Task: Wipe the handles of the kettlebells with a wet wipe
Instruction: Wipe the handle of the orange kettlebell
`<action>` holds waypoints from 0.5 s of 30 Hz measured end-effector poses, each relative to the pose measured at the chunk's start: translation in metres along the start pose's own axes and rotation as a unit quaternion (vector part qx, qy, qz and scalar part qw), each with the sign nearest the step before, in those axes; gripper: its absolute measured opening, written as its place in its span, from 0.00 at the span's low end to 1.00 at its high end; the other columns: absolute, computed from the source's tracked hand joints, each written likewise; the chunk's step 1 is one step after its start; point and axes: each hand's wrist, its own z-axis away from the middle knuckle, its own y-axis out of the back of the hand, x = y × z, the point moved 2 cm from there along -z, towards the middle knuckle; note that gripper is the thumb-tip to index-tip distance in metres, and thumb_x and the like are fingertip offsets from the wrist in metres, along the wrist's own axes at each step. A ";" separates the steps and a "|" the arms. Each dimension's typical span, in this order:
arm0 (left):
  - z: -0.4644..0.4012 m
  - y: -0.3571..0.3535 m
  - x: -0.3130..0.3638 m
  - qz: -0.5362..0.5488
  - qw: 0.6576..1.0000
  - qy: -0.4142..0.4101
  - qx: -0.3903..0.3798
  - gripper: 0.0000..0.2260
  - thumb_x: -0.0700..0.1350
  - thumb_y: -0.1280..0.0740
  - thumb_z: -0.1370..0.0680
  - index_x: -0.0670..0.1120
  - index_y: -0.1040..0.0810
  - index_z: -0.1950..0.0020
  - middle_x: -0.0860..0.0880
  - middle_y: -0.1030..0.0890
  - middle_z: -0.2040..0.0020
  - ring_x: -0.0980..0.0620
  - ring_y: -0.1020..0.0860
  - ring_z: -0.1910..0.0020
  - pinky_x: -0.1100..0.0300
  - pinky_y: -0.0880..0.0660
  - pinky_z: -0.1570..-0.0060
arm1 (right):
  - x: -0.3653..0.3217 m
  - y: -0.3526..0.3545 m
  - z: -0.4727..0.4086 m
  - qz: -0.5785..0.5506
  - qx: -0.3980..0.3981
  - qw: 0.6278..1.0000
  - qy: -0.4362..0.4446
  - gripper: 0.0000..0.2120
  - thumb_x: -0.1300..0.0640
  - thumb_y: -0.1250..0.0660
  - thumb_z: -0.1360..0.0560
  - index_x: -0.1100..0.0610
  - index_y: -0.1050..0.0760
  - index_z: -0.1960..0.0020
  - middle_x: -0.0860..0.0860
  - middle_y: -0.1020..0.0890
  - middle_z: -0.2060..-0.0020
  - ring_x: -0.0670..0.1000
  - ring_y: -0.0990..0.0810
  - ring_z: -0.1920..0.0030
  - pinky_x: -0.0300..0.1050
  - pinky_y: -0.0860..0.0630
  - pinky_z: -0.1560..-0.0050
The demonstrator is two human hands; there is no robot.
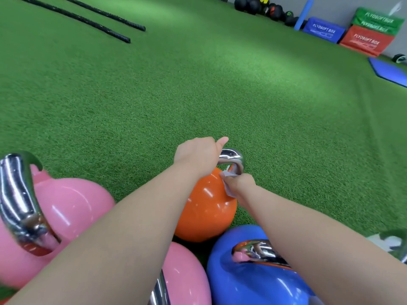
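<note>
Just below the middle of the frame, a glossy orange kettlebell (pixel 204 208) with a polished chrome handle (pixel 234 159) stands on the green artificial turf floor (pixel 198 84). The left hand (pixel 198 154) is curled round the left part of that handle, thumb sticking up toward the top of the frame. The right hand (pixel 239 183) pinches a crumpled white wet wipe (pixel 226 180) against the lower right leg of the handle, where it meets the orange ball.

Around it, along the bottom of the frame, sit other weights: a large pink kettlebell (pixel 66 208) with a chrome handle at the lower left, a second pink kettlebell (pixel 187 276) at the bottom centre, touching the orange one, and a blue kettlebell (pixel 248 280) at the lower right, partly under the right forearm.

In the upper left lie two black battle ropes (pixel 105 20) side by side. Along the grey wall at the upper right stand black medicine balls (pixel 251 5), an upright blue foam roller (pixel 304 14), and blue (pixel 322 29), red (pixel 366 41) and green (pixel 374 20) soft plyo boxes, the green one stacked on the red. A blue mat (pixel 389 71) lies at the right edge
</note>
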 end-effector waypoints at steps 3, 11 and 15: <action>0.000 0.001 0.001 0.003 1.000 0.001 -0.003 0.26 0.58 0.57 0.19 0.44 0.25 0.49 0.44 0.21 0.51 0.46 0.29 0.57 0.56 0.34 0.57 | -0.001 0.007 -0.001 0.000 -0.024 1.000 -0.005 0.21 0.47 0.37 0.23 0.60 0.28 0.37 0.53 0.24 0.37 0.52 0.26 0.36 0.43 0.31 0.36; 0.000 0.000 -0.001 -0.005 1.000 -0.004 -0.001 0.24 0.58 0.57 0.19 0.45 0.26 0.49 0.47 0.24 0.56 0.46 0.28 0.58 0.55 0.33 0.58 | 0.012 0.025 -0.001 -0.154 -0.104 0.983 -0.010 0.17 0.71 0.32 0.29 0.69 0.28 0.40 0.61 0.20 0.54 0.55 0.22 0.58 0.50 0.25 0.45; 0.000 0.001 -0.001 -0.006 1.000 -0.005 0.006 0.24 0.58 0.57 0.19 0.45 0.27 0.51 0.48 0.27 0.59 0.46 0.29 0.59 0.55 0.33 0.59 | 0.012 0.023 0.003 -0.159 -0.105 0.982 -0.018 0.15 0.69 0.34 0.27 0.69 0.29 0.40 0.63 0.21 0.45 0.56 0.22 0.52 0.51 0.26 0.43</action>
